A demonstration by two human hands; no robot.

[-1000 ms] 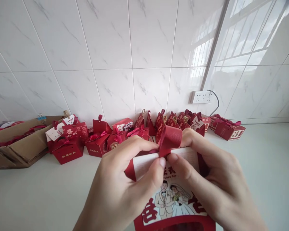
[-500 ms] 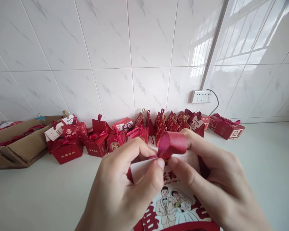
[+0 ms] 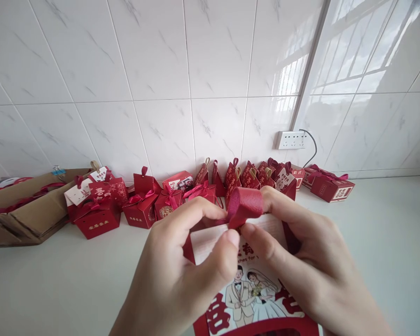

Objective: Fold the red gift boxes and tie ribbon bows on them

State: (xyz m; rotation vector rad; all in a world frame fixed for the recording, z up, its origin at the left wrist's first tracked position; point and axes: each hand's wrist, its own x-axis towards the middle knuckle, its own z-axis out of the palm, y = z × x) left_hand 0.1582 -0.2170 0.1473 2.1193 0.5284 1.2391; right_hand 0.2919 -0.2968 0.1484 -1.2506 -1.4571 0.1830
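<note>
Close to the camera is a red and white gift box [image 3: 247, 298] printed with a bride and groom. A dark red strap loop [image 3: 247, 204] stands up from its top edge. My left hand [image 3: 187, 261] pinches the base of the loop from the left, thumb in front and index finger behind. From the right, my right hand [image 3: 301, 252] has its thumb at the loop's base and its index finger behind the loop. Both thumb tips nearly meet there. My other fingers and the back of the box are hidden.
Several small red gift boxes [image 3: 98, 221] stand in a row along the tiled wall. An open cardboard box [image 3: 28, 224] with red ribbons is at the left. A power strip [image 3: 291, 140] with a cable is on the wall, and more red boxes [image 3: 332, 186] lie at the right.
The loop has shifted slightly left and tilted in my fingers. Both hands and the printed box have moved a little; the grip at the loop's base stays.
</note>
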